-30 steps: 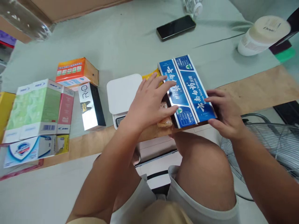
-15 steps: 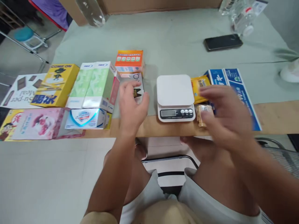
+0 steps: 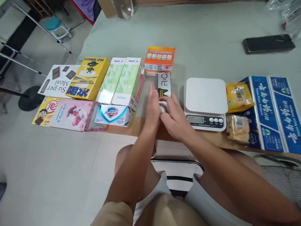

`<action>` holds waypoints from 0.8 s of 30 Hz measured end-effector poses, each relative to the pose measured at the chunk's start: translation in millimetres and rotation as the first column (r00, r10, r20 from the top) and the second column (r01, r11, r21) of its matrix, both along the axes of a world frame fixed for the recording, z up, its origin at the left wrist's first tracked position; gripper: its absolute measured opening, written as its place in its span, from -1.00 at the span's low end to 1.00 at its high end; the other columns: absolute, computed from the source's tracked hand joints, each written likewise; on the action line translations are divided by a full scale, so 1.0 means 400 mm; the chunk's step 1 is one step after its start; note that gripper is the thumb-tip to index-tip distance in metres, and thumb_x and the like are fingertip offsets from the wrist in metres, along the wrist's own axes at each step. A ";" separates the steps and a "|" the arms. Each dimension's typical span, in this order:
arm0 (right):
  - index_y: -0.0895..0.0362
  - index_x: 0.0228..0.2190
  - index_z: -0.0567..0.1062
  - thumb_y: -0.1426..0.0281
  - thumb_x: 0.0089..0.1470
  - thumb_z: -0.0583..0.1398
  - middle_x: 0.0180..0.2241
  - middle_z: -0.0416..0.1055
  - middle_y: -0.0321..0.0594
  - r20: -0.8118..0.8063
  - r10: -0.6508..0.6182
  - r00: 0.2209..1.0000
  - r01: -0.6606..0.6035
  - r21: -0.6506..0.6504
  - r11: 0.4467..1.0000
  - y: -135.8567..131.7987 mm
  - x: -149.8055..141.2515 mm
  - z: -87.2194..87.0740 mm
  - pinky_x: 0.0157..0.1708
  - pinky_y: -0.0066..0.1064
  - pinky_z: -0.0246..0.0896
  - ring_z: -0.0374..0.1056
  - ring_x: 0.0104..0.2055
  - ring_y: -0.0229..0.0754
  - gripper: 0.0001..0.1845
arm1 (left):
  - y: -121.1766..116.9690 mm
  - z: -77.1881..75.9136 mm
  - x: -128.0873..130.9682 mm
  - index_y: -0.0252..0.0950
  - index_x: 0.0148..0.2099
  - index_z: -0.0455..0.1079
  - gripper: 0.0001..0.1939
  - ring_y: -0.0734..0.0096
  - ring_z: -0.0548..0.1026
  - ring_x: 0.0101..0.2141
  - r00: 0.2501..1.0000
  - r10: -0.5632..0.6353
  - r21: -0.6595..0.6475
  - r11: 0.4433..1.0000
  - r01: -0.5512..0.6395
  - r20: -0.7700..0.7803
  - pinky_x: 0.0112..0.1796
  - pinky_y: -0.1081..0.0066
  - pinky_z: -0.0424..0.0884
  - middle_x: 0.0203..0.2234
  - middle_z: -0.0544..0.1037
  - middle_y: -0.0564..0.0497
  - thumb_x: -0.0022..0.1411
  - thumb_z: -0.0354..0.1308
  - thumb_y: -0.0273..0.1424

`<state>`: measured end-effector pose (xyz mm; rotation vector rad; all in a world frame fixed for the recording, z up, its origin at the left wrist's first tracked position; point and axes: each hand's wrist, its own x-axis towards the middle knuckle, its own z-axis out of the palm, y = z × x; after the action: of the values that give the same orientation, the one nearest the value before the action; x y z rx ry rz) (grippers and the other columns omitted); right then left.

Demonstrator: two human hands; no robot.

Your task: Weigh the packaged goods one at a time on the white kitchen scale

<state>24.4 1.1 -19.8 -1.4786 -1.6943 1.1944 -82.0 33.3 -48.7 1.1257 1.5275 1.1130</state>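
In the head view, the black-and-white box [image 3: 164,84] lay on the tabletop [image 3: 192,37] between the two grips, near the front edge, its near end mostly covered. The left grip [image 3: 152,110] was open and fairly straight along the box's left side; the right grip [image 3: 175,117] had its fingers bent over the near end, and whether it had a firm hold could not be told. A push from one side alone could have skewed the box, and a pull towards the body could have tipped it off the front edge. Just beyond the grips stood an orange box [image 3: 159,58], close enough to be nudged if the smaller box slid forward. To their right sat a kitchen scale [image 3: 205,94], which a wide sweep of the right forearm might have jarred. As for containers, the green-and-white cartons [image 3: 127,81] and the soap box [image 3: 114,114] left of the grips hid their contents, as did the blue toothpaste boxes [image 3: 265,110] far to the right. Beside the scale, a clear-wrapped packet [image 3: 238,124] showed pale brown pieces through its film. What the clear bottle [image 3: 123,8] beyond the grips held, if anything, could not be told.
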 end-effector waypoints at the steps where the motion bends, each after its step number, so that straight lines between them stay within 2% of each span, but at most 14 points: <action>1: 0.05 0.12 0.41 0.31 0.05 0.12 0.44 0.17 0.05 -0.031 0.004 1.000 -0.004 -0.015 1.000 0.001 -0.006 -0.004 0.48 0.39 -0.11 -0.40 0.64 0.19 -0.43 | 0.001 0.004 0.003 -0.05 0.56 -0.04 -0.37 0.44 0.23 0.47 0.996 0.006 -0.016 1.000 -0.005 0.084 0.37 0.36 0.35 0.51 0.20 0.04 0.57 -0.37 -0.09; 3: 0.03 0.08 0.43 0.29 0.03 0.13 0.44 0.17 0.01 -0.089 0.004 0.996 -0.007 -0.034 0.999 -0.003 -0.012 -0.012 0.48 0.35 -0.08 -0.44 0.64 0.15 -0.46 | -0.003 0.027 0.012 -0.06 0.58 -0.08 -0.35 0.50 0.15 0.49 0.966 0.036 -0.090 0.996 -0.013 0.255 0.42 0.42 0.24 0.54 0.13 0.09 0.56 -0.43 -0.12; 6: 0.02 0.05 0.45 0.29 0.00 0.15 0.40 0.24 0.00 -0.157 0.010 0.988 -0.003 0.039 0.999 -0.026 -0.002 -0.020 0.48 0.30 -0.03 -0.48 0.65 0.11 -0.48 | -0.035 0.078 0.036 -0.17 0.60 -0.17 -0.32 0.50 0.02 0.53 0.935 0.060 -0.095 0.995 -0.028 0.350 0.47 0.43 0.10 0.58 -0.01 0.08 0.54 -0.48 -0.18; 9: 0.02 0.03 0.45 0.28 0.05 0.18 0.36 0.32 0.01 -0.206 0.017 0.978 0.041 0.273 0.961 -0.057 0.029 -0.021 0.46 0.23 0.07 -0.38 0.64 0.09 -0.53 | -0.088 0.112 0.065 -0.05 0.60 -0.22 -0.32 0.48 0.01 0.54 0.929 -0.021 0.067 0.998 -0.004 0.369 0.48 0.36 0.14 0.58 -0.03 0.16 0.51 -0.44 -0.13; 11: 0.05 0.02 0.45 0.26 0.13 0.17 0.39 0.27 0.05 -0.214 -0.027 0.976 0.116 0.419 0.901 -0.073 0.052 -0.019 0.41 0.16 0.19 -0.24 0.63 0.11 -0.59 | -0.117 0.117 0.084 0.14 0.57 -0.16 -0.35 0.46 0.00 0.54 0.937 -0.136 0.216 0.974 0.067 0.322 0.49 0.32 0.15 0.57 -0.04 0.32 0.51 -0.37 -0.08; 13: 0.07 0.01 0.45 0.25 0.19 0.15 0.46 0.16 0.09 -0.182 -0.097 0.979 0.177 0.496 0.850 -0.083 0.074 -0.015 0.33 0.10 0.31 -0.11 0.60 0.12 -0.63 | -0.129 0.113 0.101 0.22 0.54 -0.07 -0.39 0.42 -0.03 0.55 0.931 -0.239 0.319 0.937 0.145 0.278 0.51 0.27 0.13 0.56 -0.08 0.44 0.51 -0.31 -0.07; 15: 0.08 0.02 0.47 0.28 0.22 0.13 0.49 0.08 0.13 -0.113 -0.158 0.981 0.194 0.510 0.838 -0.089 0.095 -0.013 0.29 0.07 0.35 -0.05 0.58 0.12 -0.64 | -0.125 0.108 0.116 0.19 0.54 -0.05 -0.39 0.37 -0.03 0.55 0.919 -0.309 0.328 0.918 0.222 0.245 0.51 0.21 0.15 0.57 -0.09 0.42 0.52 -0.32 -0.08; 20: 0.11 0.04 0.48 0.31 0.23 0.15 0.50 0.01 0.26 0.039 -0.277 0.960 0.229 0.459 0.859 -0.092 0.149 -0.013 0.24 0.10 0.40 -0.10 0.60 0.17 -0.63 | -0.083 0.111 0.158 0.04 0.60 -0.19 -0.33 0.23 0.10 0.52 0.864 -0.435 0.207 0.897 0.391 0.252 0.41 0.10 0.38 0.57 -0.04 0.25 0.52 -0.45 -0.08; 22: 0.08 0.05 0.46 0.30 0.24 0.16 0.52 -0.04 0.26 0.087 -0.314 0.945 0.245 0.446 0.861 -0.087 0.167 -0.013 0.18 0.12 0.44 -0.04 0.58 0.21 -0.63 | -0.069 0.109 0.176 0.04 0.60 -0.20 -0.33 0.25 0.07 0.53 0.846 -0.449 0.192 0.892 0.409 0.288 0.40 0.10 0.37 0.57 -0.02 0.24 0.53 -0.48 -0.10; 24: 0.06 0.07 0.45 0.28 0.25 0.16 0.53 -0.06 0.24 0.132 -0.318 0.939 0.236 0.429 0.872 -0.080 0.181 -0.011 0.16 0.15 0.45 -0.04 0.57 0.23 -0.63 | -0.061 0.102 0.191 0.02 0.59 -0.18 -0.34 0.29 0.02 0.54 0.838 -0.440 0.173 0.898 0.405 0.322 0.45 0.13 0.29 0.57 -0.03 0.24 0.53 -0.47 -0.10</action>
<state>96.8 -31.1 -24.2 -1.5428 -1.6573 0.5107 -5.5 9.1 -7.8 1.1815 0.8914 1.0191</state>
